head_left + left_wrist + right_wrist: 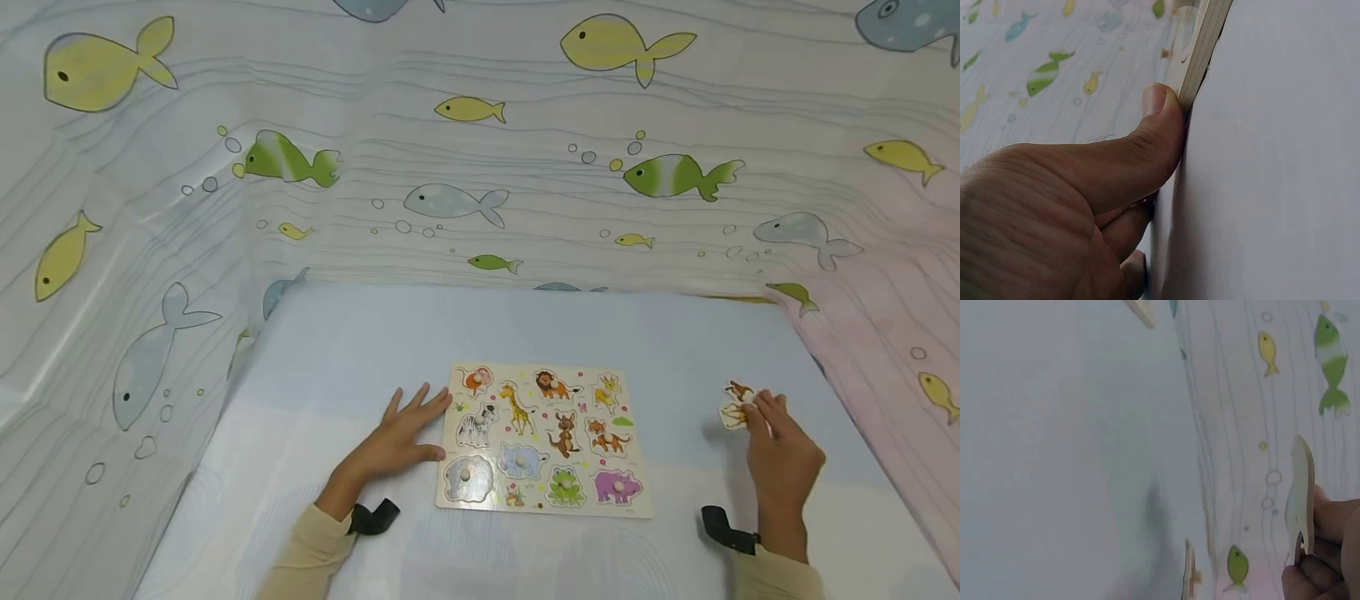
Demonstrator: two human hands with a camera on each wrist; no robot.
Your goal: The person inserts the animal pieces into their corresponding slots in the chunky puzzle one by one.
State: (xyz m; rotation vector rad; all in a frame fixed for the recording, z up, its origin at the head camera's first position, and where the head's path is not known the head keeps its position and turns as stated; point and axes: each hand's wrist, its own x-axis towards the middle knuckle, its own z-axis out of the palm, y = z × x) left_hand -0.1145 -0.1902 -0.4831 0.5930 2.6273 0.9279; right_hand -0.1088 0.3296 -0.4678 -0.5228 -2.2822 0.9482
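Observation:
A wooden animal puzzle board point(543, 437) lies on the table, with pieces in its slots, such as a lion point(553, 385), a frog point(566, 487) and a purple hippo point(618, 487). My left hand point(393, 446) is spread at the board's left side. In the left wrist view its thumb point(1157, 134) touches the board's edge point(1200, 56). To the right of the board, my right hand point(786, 458) pinches a brown-and-white animal puzzle piece point(737, 406), held above the table. The right wrist view shows that piece point(1300, 487) from its edge and pale back.
A second wooden piece with a knob point(1190, 572) appears edge-on in the right wrist view. The white table point(360, 333) is backed by fish-printed sheeting point(540, 250) along its far side and both flanks. Black wrist mounts point(375, 518) stick out from both wrists.

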